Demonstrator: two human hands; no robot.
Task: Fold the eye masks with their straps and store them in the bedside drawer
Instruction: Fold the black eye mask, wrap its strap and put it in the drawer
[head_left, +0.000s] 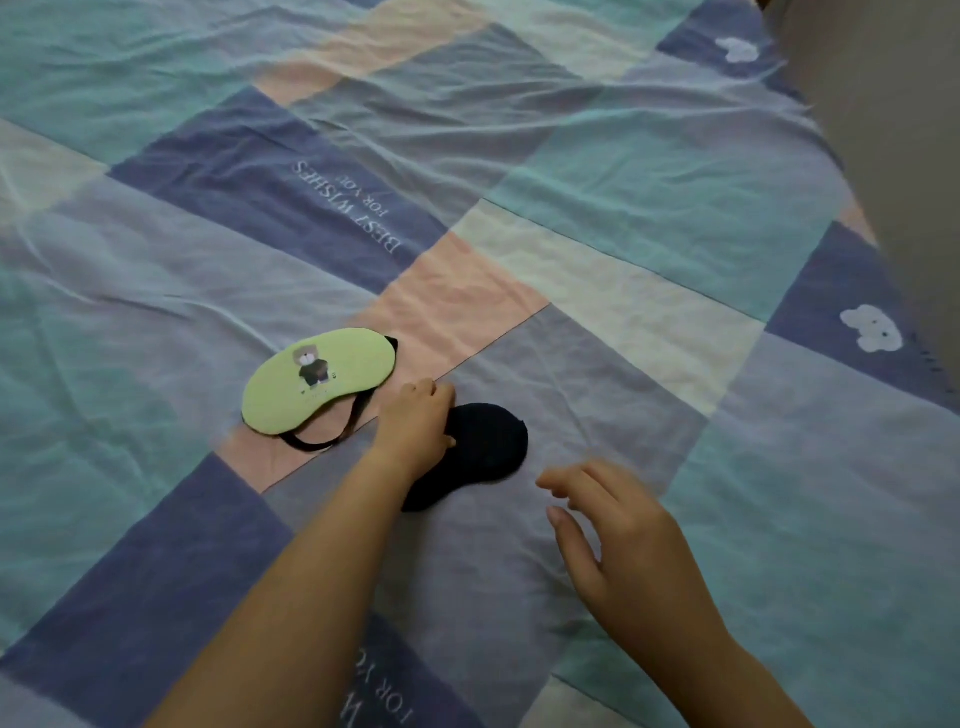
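Note:
A light green eye mask (319, 384) with a small bear print lies flat on the bed, its black strap (332, 434) looping out below it. Just to its right lies a black eye mask (483, 447). My left hand (415, 423) rests on the black mask's left part, fingers curled down onto it and covering that end. My right hand (613, 525) hovers a little to the right of the black mask, fingers spread, holding nothing. The black mask's strap is hidden. No drawer is in view.
The bed is covered by a wrinkled patchwork sheet (597, 249) in teal, blue, pink and white squares with printed text. The bed's right edge (883, 249) runs diagonally, with a plain grey floor or wall beyond it.

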